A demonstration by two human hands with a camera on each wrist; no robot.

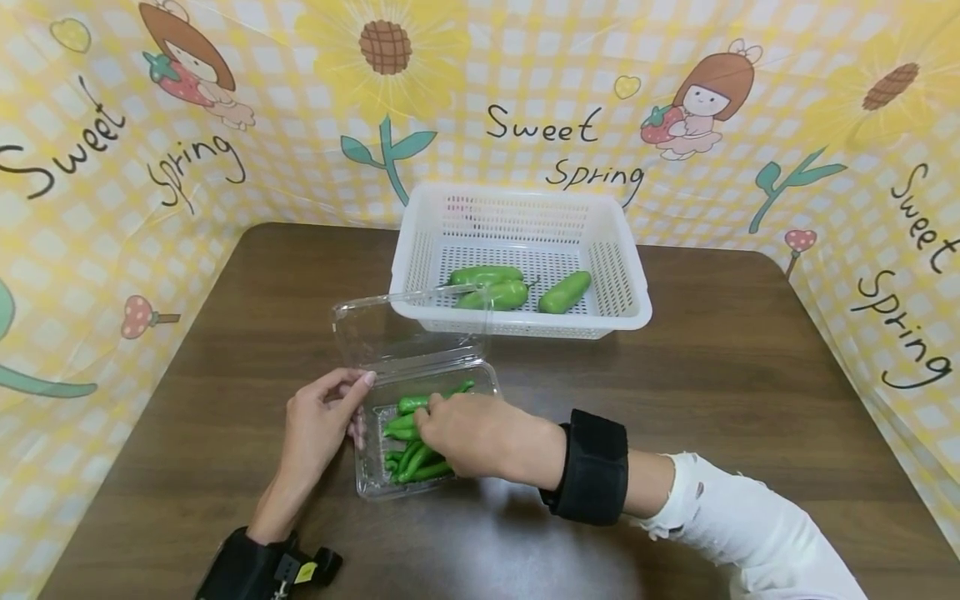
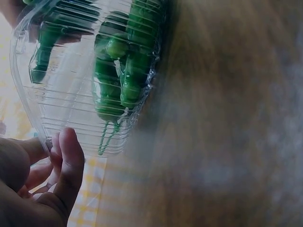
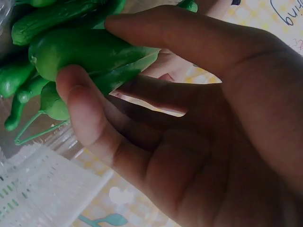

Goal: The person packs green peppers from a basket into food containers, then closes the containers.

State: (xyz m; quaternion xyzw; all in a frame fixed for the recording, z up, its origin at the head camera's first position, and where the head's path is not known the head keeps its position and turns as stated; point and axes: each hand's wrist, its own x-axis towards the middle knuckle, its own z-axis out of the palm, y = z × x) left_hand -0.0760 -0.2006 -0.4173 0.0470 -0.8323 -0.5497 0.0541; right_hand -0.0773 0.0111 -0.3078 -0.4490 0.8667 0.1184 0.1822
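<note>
Right hand grip: the right hand (image 1: 480,433) reaches into the clear clamshell box (image 1: 375,483), and the right wrist view shows thumb and fingers (image 3: 80,109) pinching one green pepper (image 3: 85,52) near its blunt end.
Left hand grip: the left hand (image 1: 318,425) holds the box's left rim between thumb and fingertips (image 2: 66,156), steadying it on the brown table (image 1: 750,375).
Pepper's place: the pinched pepper lies among the other peppers in the box (image 1: 412,454), touching them, not yet lifted clear.
Lid: the hinged lid (image 1: 405,321) stands open behind the box, leaning close to the white basket (image 1: 633,292).
Basket contents: three larger peppers (image 1: 487,287) lie on the basket floor.
Risk, slip: the pepper's skin looks smooth and the pinch sits near one end, so I judge it could swing or slide out.
Risk, tangle: thin stems (image 3: 33,132) lie crossed beneath; a neighbour could catch and spill over the rim.
Risk, box: the light box could tip or skid if the left pinch loosens.
Risk, lid: a rising wrist could knock the lid shut.
</note>
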